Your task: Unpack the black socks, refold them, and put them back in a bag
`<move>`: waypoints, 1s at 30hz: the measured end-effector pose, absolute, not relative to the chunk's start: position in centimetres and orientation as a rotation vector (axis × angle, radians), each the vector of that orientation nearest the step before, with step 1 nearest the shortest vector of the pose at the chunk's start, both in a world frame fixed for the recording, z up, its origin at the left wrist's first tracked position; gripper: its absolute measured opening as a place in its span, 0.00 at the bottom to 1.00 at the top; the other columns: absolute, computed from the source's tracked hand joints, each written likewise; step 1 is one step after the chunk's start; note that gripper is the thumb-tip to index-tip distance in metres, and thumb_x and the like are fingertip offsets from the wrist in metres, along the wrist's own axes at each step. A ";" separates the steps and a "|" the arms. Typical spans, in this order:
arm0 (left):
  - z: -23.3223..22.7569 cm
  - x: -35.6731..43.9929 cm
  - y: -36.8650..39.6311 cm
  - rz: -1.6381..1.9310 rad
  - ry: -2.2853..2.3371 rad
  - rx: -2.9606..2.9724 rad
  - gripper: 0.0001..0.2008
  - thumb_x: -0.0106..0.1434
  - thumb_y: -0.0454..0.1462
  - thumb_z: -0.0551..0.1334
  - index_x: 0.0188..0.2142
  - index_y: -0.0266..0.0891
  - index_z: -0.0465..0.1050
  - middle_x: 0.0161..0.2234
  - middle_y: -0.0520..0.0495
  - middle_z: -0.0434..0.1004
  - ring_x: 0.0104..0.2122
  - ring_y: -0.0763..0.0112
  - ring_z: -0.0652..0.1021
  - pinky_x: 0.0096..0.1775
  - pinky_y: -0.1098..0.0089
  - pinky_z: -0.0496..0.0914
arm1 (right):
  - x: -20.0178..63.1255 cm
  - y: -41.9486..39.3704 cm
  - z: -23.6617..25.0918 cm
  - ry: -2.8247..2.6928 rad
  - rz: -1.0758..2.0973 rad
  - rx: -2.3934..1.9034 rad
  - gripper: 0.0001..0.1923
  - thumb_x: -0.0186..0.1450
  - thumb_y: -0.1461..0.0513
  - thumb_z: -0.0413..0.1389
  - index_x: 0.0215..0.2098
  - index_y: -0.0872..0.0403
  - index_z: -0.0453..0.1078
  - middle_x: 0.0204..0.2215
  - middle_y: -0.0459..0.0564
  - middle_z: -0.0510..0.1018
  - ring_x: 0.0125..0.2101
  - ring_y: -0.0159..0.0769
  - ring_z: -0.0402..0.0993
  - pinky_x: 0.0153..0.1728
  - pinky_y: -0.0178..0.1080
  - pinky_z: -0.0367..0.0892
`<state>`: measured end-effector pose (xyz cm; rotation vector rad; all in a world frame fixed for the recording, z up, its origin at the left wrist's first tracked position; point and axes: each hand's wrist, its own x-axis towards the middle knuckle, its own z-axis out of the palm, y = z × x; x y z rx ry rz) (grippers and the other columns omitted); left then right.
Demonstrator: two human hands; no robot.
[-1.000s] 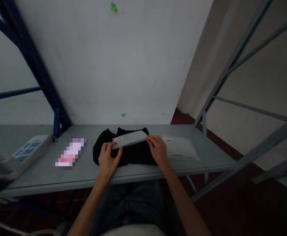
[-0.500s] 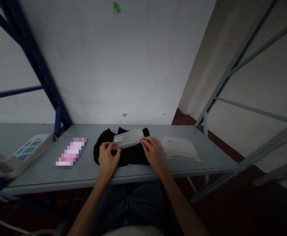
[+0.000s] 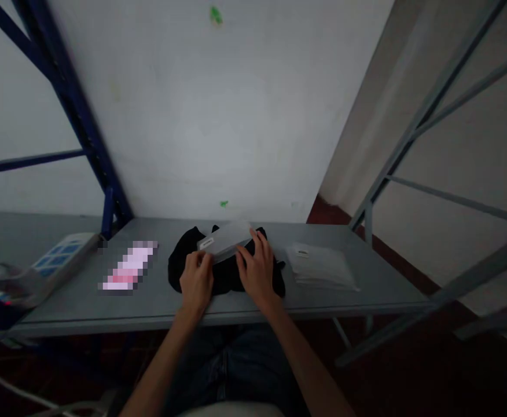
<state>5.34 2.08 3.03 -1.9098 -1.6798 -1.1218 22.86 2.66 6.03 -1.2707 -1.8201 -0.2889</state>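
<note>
1. Nearest the camera, both bare forearms rise from the bottom edge over dark blue trousers; the elbows and the person's body are cut off by the frame.
2. The left hand point(image 3: 196, 282) rests on the near left part of a crumpled black fabric garment point(image 3: 227, 272). Its fingers curl up to pinch the left end of a clear, flat plastic bag with a small white label point(image 3: 226, 238). The fingertips are hidden behind the bag, so how firmly it grips is hard to tell.
3. The right hand point(image 3: 257, 270) lies just beside the left, the two close together but not touching. Its fingers spread over the garment's middle and reach the bag's right lower edge.
4. The plastic bag sits tilted on top of the garment, between and just beyond both hands. In the dim light its far edge blurs into the wall.
5. The garment lies on a grey metal shelf point(image 3: 84, 301), near its front edge. The hands cover much of it, so its shape cannot be made out.
6. To the right, well apart from the hands, lies a flat stack of clear labelled plastic bags point(image 3: 320, 267).
7. To the left is a pixelated pink-and-white patch point(image 3: 128, 267), unreadable. Farther left, a white power strip with blue switches point(image 3: 60, 260) is partly cut off by the frame.
8. Behind stands a pale wall point(image 3: 219, 116), with a dark blue rack upright point(image 3: 77, 121) on the left and grey rack struts point(image 3: 414, 133) on the right.
</note>
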 end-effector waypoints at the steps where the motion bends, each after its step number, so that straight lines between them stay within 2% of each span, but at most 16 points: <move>1: 3.0 5.3 2.0 -1.098 -1.666 -1.914 0.12 0.71 0.31 0.56 0.45 0.41 0.78 0.45 0.41 0.73 0.46 0.60 0.74 0.37 0.68 0.69 | 22.5 3.0 6.1 -1.818 -0.275 -1.289 0.13 0.75 0.60 0.52 0.49 0.50 0.79 0.70 0.57 0.61 0.71 0.51 0.51 0.67 0.59 0.56; 5: 2.8 5.0 1.9 -1.100 -1.648 -1.890 0.19 0.69 0.27 0.57 0.52 0.46 0.79 0.45 0.42 0.72 0.45 0.62 0.74 0.38 0.70 0.69 | 21.2 4.9 6.6 -1.812 -0.222 -1.346 0.13 0.74 0.59 0.53 0.44 0.53 0.79 0.70 0.58 0.62 0.71 0.52 0.50 0.70 0.60 0.50; 9: 2.8 5.1 2.0 -1.187 -1.691 -1.791 0.20 0.72 0.30 0.56 0.58 0.46 0.77 0.45 0.42 0.72 0.45 0.62 0.74 0.40 0.69 0.69 | 20.6 6.5 7.2 -1.886 -0.179 -1.365 0.09 0.68 0.61 0.60 0.45 0.54 0.78 0.71 0.60 0.59 0.71 0.54 0.49 0.70 0.60 0.49; 13: 3.0 5.4 2.2 -1.271 -1.726 -1.752 0.19 0.74 0.34 0.55 0.60 0.45 0.75 0.46 0.41 0.73 0.46 0.62 0.75 0.38 0.69 0.70 | 20.4 7.3 7.2 -1.985 -0.127 -1.371 0.18 0.63 0.64 0.64 0.51 0.56 0.76 0.73 0.64 0.54 0.72 0.56 0.47 0.70 0.61 0.47; 21: 3.5 5.5 3.2 -1.483 -1.643 -1.817 0.19 0.72 0.37 0.57 0.60 0.44 0.74 0.49 0.41 0.75 0.49 0.62 0.78 0.51 0.65 0.73 | 21.0 9.3 6.7 -2.045 -0.014 -1.325 0.27 0.58 0.62 0.69 0.56 0.51 0.76 0.74 0.59 0.50 0.72 0.57 0.47 0.69 0.60 0.49; 26: 4.3 5.7 3.6 -1.471 -1.659 -1.837 0.20 0.72 0.37 0.57 0.61 0.43 0.74 0.50 0.41 0.75 0.49 0.61 0.78 0.51 0.64 0.73 | 21.5 8.6 7.6 -1.996 -0.069 -1.182 0.18 0.64 0.62 0.64 0.53 0.50 0.76 0.74 0.56 0.53 0.73 0.53 0.45 0.69 0.58 0.50; 28: 4.8 5.7 3.6 -1.462 -1.665 -1.831 0.20 0.73 0.37 0.56 0.62 0.42 0.73 0.50 0.41 0.76 0.48 0.61 0.78 0.51 0.63 0.73 | 22.0 7.7 7.8 -1.849 -0.099 -1.154 0.14 0.69 0.62 0.58 0.53 0.50 0.75 0.72 0.56 0.57 0.71 0.49 0.50 0.69 0.54 0.54; 30: 5.2 5.7 3.6 -1.456 -1.675 -1.822 0.20 0.73 0.37 0.56 0.62 0.42 0.73 0.49 0.40 0.76 0.48 0.61 0.78 0.50 0.63 0.73 | 22.8 7.1 7.6 -1.643 -0.097 -1.232 0.15 0.71 0.61 0.54 0.55 0.52 0.73 0.67 0.60 0.64 0.68 0.47 0.58 0.66 0.51 0.59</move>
